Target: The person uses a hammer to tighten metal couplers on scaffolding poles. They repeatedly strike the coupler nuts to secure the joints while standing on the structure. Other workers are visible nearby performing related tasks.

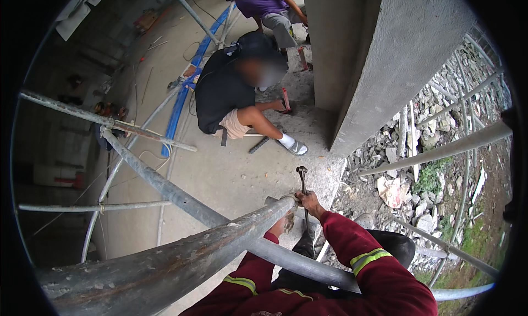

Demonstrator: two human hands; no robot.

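My right hand point(312, 204) is closed around the shaft of a dark metal ratchet wrench point(302, 178), just beside the end of a thick grey scaffold pipe point(236, 228). The wrench's round head points away from me, and its shaft runs back under the hand. My left hand point(281, 226) is under the pipe end, close to the right one. The pipe partly covers it, so its fingers and anything in them are unclear. A second grey pipe point(308, 267) crosses below my forearms.
A crouching person in black point(223, 90) works ahead with a red-handled tool point(285, 99); another in purple point(263, 1) is behind. A concrete column point(401, 57) rises at right, beside rubble point(423, 200) past the slab edge. Scaffold pipes point(159, 178) cross the left side.
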